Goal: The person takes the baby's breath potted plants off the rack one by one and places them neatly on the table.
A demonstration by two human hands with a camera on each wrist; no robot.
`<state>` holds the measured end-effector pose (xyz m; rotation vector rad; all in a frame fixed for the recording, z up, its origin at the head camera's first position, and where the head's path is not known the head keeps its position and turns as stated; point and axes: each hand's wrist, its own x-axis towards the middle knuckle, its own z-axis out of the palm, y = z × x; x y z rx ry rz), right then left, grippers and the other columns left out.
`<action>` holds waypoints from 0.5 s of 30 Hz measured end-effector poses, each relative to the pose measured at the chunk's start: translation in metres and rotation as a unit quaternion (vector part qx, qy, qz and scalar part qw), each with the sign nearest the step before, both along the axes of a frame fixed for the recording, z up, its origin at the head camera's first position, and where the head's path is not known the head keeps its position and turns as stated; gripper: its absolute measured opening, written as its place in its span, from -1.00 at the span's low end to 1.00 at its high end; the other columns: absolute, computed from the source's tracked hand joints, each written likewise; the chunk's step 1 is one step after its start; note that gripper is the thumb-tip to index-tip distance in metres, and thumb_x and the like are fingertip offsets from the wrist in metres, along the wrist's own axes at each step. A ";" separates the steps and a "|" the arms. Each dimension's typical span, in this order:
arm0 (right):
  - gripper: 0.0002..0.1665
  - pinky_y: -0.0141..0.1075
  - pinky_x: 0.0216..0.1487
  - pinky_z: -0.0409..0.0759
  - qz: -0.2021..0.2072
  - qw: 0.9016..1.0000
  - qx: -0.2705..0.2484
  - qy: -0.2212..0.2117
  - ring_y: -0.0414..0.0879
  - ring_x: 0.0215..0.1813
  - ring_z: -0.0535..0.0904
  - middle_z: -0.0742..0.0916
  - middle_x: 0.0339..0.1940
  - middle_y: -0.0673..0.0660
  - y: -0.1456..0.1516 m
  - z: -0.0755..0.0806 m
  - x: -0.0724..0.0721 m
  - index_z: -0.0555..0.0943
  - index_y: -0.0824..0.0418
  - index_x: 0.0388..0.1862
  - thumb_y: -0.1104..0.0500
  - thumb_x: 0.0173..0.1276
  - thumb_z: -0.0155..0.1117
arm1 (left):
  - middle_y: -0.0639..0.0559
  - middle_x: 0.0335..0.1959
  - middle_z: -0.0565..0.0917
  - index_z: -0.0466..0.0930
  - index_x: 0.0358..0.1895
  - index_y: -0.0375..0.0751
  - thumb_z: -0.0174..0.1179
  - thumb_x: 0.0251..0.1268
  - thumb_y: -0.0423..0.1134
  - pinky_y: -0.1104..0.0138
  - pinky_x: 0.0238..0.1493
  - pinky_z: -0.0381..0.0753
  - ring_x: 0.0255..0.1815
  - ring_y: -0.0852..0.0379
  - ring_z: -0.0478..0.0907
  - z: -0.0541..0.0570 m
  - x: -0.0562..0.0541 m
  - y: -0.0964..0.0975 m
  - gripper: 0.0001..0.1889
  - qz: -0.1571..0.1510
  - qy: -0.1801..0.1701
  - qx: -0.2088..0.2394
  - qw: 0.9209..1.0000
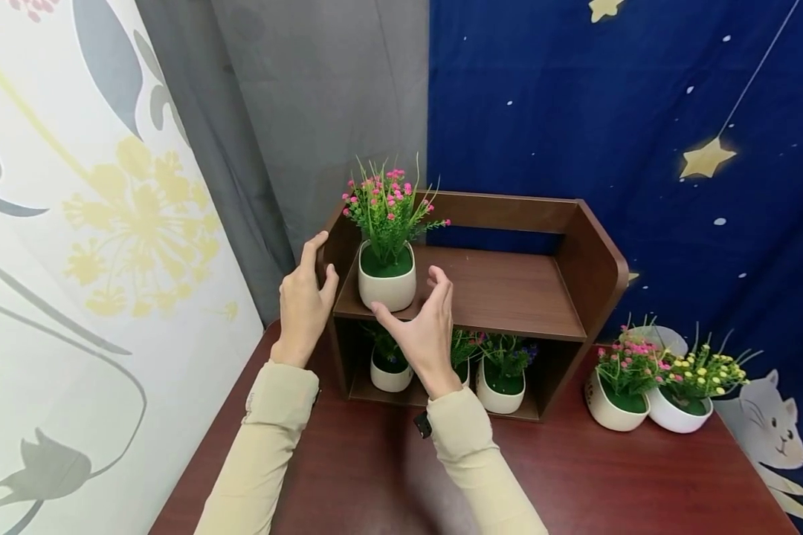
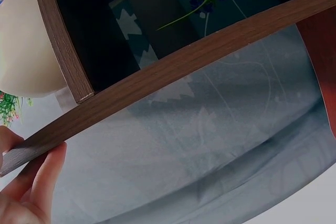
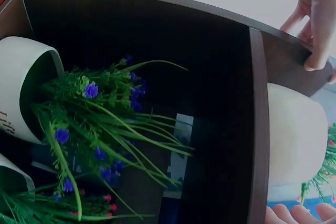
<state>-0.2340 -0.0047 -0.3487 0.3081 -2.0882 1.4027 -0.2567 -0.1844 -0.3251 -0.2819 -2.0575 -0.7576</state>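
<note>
A cream pot (image 1: pixel 387 290) of pink flowers (image 1: pixel 391 200) stands at the left end of the upper board of a brown wooden shelf (image 1: pixel 508 290). My left hand (image 1: pixel 301 308) holds the front edge of the shelf's left side panel; the left wrist view shows its thumb and fingers (image 2: pixel 48 174) on either side of that panel. Just right of the pot is my right hand (image 1: pixel 424 334), thumb near the pot's lower front and the other fingers loosely bent, apart from it. The right wrist view catches its fingertips (image 3: pixel 302 213) beside the pot.
Beneath the upper board several potted plants sit in the lower compartment, among them a blue-flowered one (image 1: pixel 502 390). On the red-brown table (image 1: pixel 355 475), a pink-flowered pot (image 1: pixel 617 409) and a yellow-flowered pot (image 1: pixel 679 416) stand right of the shelf. Curtains (image 1: pixel 328 111) hang behind.
</note>
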 end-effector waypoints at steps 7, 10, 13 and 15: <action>0.14 -0.09 0.10 0.38 -0.010 0.999 0.040 0.000 0.11 0.16 0.38 0.37 0.21 0.19 -0.012 -0.006 -0.012 0.12 0.24 0.36 -0.30 -0.04 0.38 | 0.01 -0.78 0.30 0.33 0.31 -0.04 0.09 0.28 -0.37 0.27 -0.75 0.15 -0.87 0.17 0.08 -0.005 0.004 -0.002 -0.49 0.004 -0.007 0.002 1.000; 0.15 -0.11 0.13 0.37 -0.021 0.999 0.049 -0.006 0.07 0.16 0.37 0.37 0.20 0.19 -0.016 -0.007 -0.017 0.11 0.25 0.36 -0.28 -0.06 0.41 | 0.01 -0.79 0.28 0.33 0.31 -0.04 0.09 0.28 -0.37 0.27 -0.76 0.15 -0.86 0.17 0.06 -0.005 0.004 -0.002 -0.48 0.007 -0.004 0.000 1.000; 0.16 -0.10 0.11 0.38 -0.031 0.998 0.054 -0.004 0.04 0.13 0.37 0.37 0.20 0.20 -0.019 -0.005 -0.022 0.11 0.25 0.36 -0.26 -0.07 0.43 | 0.01 -0.79 0.28 0.32 0.32 -0.03 0.08 0.29 -0.36 0.27 -0.75 0.15 -0.86 0.18 0.06 -0.003 0.002 -0.001 -0.48 0.004 0.000 -0.001 1.000; 0.17 -0.09 0.11 0.38 -0.040 0.998 0.056 0.000 0.04 0.13 0.36 0.36 0.20 0.20 -0.023 -0.003 -0.024 0.10 0.26 0.36 -0.24 -0.08 0.45 | 0.01 -0.78 0.29 0.32 0.32 -0.03 0.08 0.29 -0.36 0.27 -0.76 0.15 -0.86 0.18 0.06 -0.002 0.000 -0.001 -0.48 0.003 0.001 -0.001 1.000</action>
